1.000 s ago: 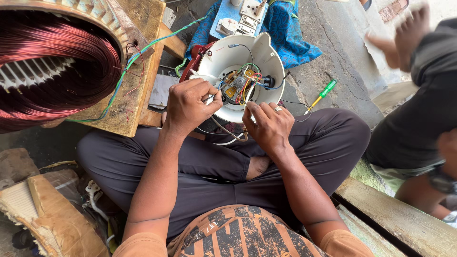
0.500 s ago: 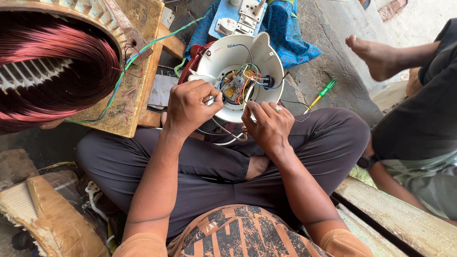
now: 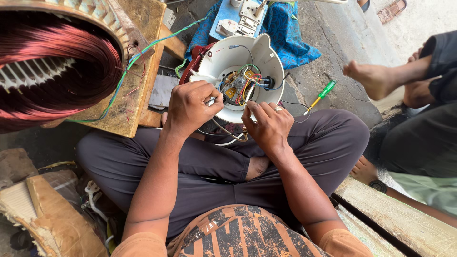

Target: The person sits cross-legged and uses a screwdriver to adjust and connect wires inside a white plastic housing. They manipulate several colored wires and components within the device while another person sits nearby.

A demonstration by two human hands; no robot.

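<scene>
At nine o'clock sits the copper-wound stator (image 3: 52, 71). My left hand (image 3: 190, 108) has stayed curled tight around a small metal tool (image 3: 211, 100) at the white housing (image 3: 227, 59) in my lap; my right hand (image 3: 267, 126) still pinches its wires (image 3: 245, 83). At three o'clock, someone's bare foot (image 3: 369, 78) has swung nearer.

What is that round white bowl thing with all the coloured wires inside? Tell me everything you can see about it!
The round white plastic housing looks like an opened appliance shell, tipped so its hollow inside faces the camera. At its middle sits a small metal part with brass-coloured pieces and a tangle of red, green, blue and yellow wires. A black wire runs along its inner wall. It rests at the seated person's crossed legs, against a blue cloth. The left hand holds a small metal tool into it; the right hand touches its lower rim.
</scene>
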